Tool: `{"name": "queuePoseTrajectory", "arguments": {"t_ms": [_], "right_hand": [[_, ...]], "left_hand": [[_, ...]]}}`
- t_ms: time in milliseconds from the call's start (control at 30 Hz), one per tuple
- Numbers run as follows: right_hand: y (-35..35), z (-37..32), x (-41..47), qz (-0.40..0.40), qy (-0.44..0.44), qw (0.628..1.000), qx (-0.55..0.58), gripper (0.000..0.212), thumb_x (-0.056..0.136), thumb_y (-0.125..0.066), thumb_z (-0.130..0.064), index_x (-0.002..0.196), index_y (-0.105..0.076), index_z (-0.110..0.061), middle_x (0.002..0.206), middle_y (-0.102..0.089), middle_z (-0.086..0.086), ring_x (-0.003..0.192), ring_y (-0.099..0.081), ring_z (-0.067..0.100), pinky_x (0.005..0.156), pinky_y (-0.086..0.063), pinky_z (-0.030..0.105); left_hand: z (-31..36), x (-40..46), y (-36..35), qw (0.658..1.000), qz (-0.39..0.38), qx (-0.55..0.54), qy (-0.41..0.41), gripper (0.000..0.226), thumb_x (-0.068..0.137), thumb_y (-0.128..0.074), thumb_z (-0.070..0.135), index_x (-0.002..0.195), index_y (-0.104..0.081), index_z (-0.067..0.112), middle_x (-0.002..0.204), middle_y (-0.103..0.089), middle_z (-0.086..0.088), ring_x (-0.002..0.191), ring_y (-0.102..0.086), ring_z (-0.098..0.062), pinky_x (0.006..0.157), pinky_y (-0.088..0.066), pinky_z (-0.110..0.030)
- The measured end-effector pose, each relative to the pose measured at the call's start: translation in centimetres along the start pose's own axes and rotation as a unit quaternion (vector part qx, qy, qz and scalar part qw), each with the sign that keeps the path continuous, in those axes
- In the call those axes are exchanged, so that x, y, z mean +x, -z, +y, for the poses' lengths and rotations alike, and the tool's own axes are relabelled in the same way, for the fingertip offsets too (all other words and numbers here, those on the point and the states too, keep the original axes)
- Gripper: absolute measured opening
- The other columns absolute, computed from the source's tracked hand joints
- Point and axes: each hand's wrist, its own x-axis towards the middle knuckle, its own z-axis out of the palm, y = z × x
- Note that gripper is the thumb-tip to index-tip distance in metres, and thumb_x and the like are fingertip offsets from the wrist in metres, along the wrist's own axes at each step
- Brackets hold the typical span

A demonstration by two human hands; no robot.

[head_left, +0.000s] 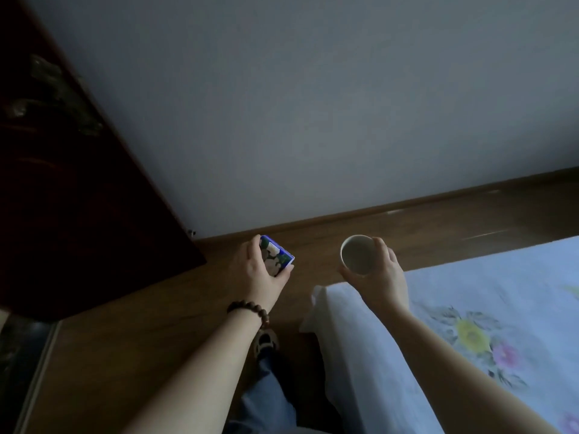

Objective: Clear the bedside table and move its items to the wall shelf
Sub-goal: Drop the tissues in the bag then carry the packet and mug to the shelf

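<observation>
My left hand (255, 270) grips a small blue box with a floral print (277, 256), held in the air above the wooden floor. A beaded bracelet circles that wrist. My right hand (380, 274) holds a pale round cup (357, 253) by its side, its mouth tipped toward me and its inside looking empty. The cup hovers just past the corner of the bed. Neither the bedside table nor the wall shelf is in sight.
A dark wooden cabinet or door (72, 195) fills the left side. A bed with a white flowered sheet (488, 308) takes up the lower right. A plain wall (313, 104) and brown skirting board (407, 205) lie ahead, wooden floor (150, 339) between them. My leg and shoe show below.
</observation>
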Motion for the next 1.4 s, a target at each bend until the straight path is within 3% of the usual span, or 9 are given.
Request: {"name": "queuePoseTrajectory", "arguments": {"t_ms": [100,200,400,567,833,967,1133,1267,1400], "right_hand": [[-2.2,-0.1,6.8,0.023,-0.020,1.000,-0.004,0.085,0.062,-0.081,-0.049,0.131,-0.037,-0.029,0.125,-0.053,-0.002,0.102,-0.054,0.019,0.073,-0.044,0.033],[-4.5,-0.8,14.0,0.051,-0.056,0.997,-0.001,0.083,0.062,-0.080,-0.050,0.130,-0.037,-0.029,0.123,-0.054,-0.003,0.103,-0.056,0.021,0.076,-0.048,0.036],[-6.0,-2.9,27.2,0.136,-0.148,0.979,0.036,0.077,0.065,-0.073,-0.058,0.128,-0.039,-0.029,0.120,-0.054,-0.002,0.095,-0.052,0.015,0.074,-0.042,0.032],[-4.2,-1.3,32.8,0.194,-0.199,0.960,0.033,0.079,0.065,-0.075,-0.055,0.129,-0.038,-0.030,0.121,-0.053,-0.003,0.094,-0.048,0.010,0.071,-0.041,0.029],[1.6,6.1,36.8,0.290,-0.304,0.908,0.011,0.082,0.065,-0.080,-0.050,0.132,-0.038,-0.026,0.123,-0.054,0.000,0.100,-0.048,0.010,0.073,-0.042,0.026],[6.3,11.6,39.3,0.333,-0.351,0.875,0.003,0.083,0.066,-0.080,-0.048,0.133,-0.041,-0.019,0.124,-0.055,0.005,0.107,-0.053,0.020,0.079,-0.042,0.028],[15.1,19.9,43.5,0.379,-0.395,0.837,0.002,0.083,0.067,-0.079,-0.047,0.134,-0.042,-0.016,0.127,-0.055,0.006,0.113,-0.053,0.023,0.090,-0.048,0.038],[23.6,26.2,46.7,0.412,-0.413,0.812,-0.002,0.078,0.066,-0.079,-0.048,0.130,-0.044,-0.019,0.121,-0.056,0.004,0.106,-0.055,0.022,0.084,-0.049,0.036],[30.7,31.5,49.5,0.428,-0.434,0.792,-0.009,0.083,0.067,-0.077,-0.052,0.134,-0.041,-0.018,0.125,-0.054,0.003,0.111,-0.054,0.023,0.088,-0.050,0.039]], "left_hand": [[-0.6,7.5,-3.6,0.999,-0.021,0.027,-0.038,0.080,0.065,-0.080,0.038,0.129,-0.044,0.006,0.117,-0.053,-0.011,0.108,-0.050,-0.025,0.088,-0.044,-0.035],[-1.1,16.3,-7.1,0.994,-0.041,0.057,-0.080,0.080,0.064,-0.078,0.044,0.127,-0.044,0.008,0.115,-0.054,-0.009,0.105,-0.051,-0.024,0.084,-0.046,-0.037],[1.5,33.6,-12.5,0.977,-0.110,0.059,-0.174,0.074,0.064,-0.077,0.046,0.121,-0.048,0.008,0.111,-0.055,-0.008,0.102,-0.051,-0.027,0.081,-0.046,-0.040],[6.5,41.3,-17.9,0.959,-0.172,0.036,-0.221,0.079,0.067,-0.075,0.048,0.128,-0.043,0.009,0.120,-0.051,-0.008,0.109,-0.048,-0.026,0.087,-0.046,-0.041],[17.2,44.8,-30.3,0.903,-0.285,0.003,-0.321,0.081,0.068,-0.073,0.050,0.130,-0.039,0.011,0.123,-0.049,-0.007,0.111,-0.045,-0.023,0.092,-0.042,-0.038],[24.5,45.0,-37.8,0.871,-0.320,-0.017,-0.373,0.081,0.067,-0.073,0.050,0.130,-0.039,0.012,0.121,-0.050,-0.006,0.110,-0.046,-0.023,0.091,-0.042,-0.038],[37.2,44.0,-48.1,0.832,-0.348,-0.042,-0.430,0.082,0.066,-0.074,0.050,0.130,-0.041,0.011,0.120,-0.050,-0.008,0.109,-0.046,-0.026,0.092,-0.041,-0.039],[48.9,42.4,-55.1,0.810,-0.367,-0.072,-0.452,0.081,0.066,-0.073,0.050,0.131,-0.042,0.011,0.122,-0.050,-0.007,0.113,-0.046,-0.026,0.094,-0.040,-0.040],[58.0,41.1,-60.5,0.789,-0.378,-0.089,-0.475,0.081,0.067,-0.072,0.051,0.131,-0.041,0.013,0.123,-0.050,-0.006,0.113,-0.047,-0.025,0.095,-0.040,-0.039]]}}
